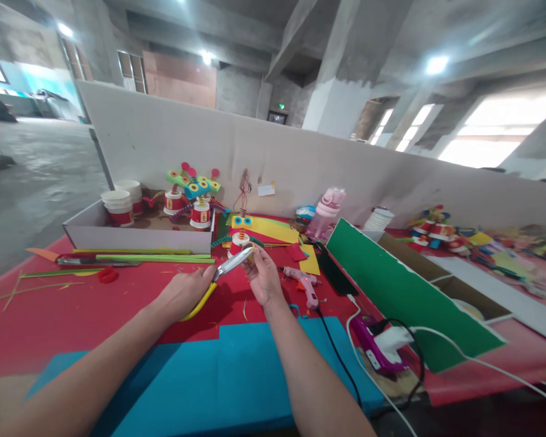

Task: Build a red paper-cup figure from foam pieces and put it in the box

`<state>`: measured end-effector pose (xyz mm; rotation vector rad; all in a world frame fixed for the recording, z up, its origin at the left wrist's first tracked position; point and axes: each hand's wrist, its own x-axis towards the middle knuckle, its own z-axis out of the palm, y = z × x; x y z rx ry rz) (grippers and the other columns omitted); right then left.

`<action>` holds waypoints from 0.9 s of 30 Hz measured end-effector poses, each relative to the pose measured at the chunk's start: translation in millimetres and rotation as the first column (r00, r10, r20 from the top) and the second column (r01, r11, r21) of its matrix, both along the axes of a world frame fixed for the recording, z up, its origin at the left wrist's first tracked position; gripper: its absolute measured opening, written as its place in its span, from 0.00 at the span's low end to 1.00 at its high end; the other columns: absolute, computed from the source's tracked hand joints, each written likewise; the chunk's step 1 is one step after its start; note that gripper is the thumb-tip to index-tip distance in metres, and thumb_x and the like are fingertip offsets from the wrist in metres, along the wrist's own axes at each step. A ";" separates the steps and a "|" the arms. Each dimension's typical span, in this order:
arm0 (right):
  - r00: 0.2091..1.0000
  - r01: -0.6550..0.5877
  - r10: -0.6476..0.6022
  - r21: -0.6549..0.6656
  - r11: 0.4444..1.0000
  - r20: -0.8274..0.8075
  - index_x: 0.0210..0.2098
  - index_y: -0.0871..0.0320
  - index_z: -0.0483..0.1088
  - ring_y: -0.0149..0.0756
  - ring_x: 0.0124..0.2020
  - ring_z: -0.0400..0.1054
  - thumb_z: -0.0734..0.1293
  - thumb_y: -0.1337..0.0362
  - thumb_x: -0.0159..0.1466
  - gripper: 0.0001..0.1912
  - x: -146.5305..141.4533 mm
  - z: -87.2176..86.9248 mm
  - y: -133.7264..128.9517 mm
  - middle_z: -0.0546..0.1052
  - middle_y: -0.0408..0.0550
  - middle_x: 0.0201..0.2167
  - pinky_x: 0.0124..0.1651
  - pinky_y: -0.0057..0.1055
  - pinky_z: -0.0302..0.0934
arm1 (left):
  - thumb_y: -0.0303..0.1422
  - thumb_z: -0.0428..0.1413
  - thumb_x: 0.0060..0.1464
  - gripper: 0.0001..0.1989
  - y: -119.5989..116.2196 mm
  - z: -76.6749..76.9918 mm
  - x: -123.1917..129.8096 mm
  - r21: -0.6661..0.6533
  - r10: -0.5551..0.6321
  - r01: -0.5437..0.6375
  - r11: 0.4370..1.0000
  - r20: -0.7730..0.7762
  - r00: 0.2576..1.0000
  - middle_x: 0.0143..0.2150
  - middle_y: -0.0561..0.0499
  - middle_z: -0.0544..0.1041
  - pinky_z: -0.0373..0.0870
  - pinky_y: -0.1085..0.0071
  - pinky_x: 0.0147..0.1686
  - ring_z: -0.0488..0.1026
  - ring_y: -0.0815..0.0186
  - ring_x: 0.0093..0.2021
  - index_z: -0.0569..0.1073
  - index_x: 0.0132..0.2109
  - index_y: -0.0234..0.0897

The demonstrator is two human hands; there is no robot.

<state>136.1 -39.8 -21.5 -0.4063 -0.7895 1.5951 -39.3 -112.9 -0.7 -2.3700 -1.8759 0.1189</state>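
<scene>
My left hand (190, 291) is wrapped round the yellow handle of a pair of scissors (232, 263), whose silver blades point up to the right. Between the fingertips of my right hand (264, 276) is a small yellow piece of paper (250, 252), right at the blade tips. Just behind the blades stands a paper-cup figure (242, 223) with a yellow head, blue eyes and coiled arms; the scissors and my right hand partly hide its cup. To the right of my right hand lies a pink hot glue gun (306, 285).
Finished cup figures (201, 209) and stacked paper cups (118, 209) stand in a white box (139, 238) at left. Paper strips (164, 259) and red tape (108, 275) lie before it. A green divider (404, 297), a purple power strip (377, 349) with cables, and a pink bottle (326, 212) are rightward.
</scene>
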 end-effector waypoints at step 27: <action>0.995 -0.080 0.082 -0.031 0.996 0.055 0.37 0.58 0.75 0.24 0.25 0.68 0.74 0.59 0.56 0.12 12.2 1.0 6.7 0.77 0.40 0.27 0.28 0.19 0.66 | 0.30 0.38 0.64 0.13 -0.3 1.5 -7.0 -0.035 -0.073 0.075 0.997 0.046 0.996 0.37 0.41 0.76 0.69 0.64 0.33 0.77 0.52 0.36 0.62 0.50 0.34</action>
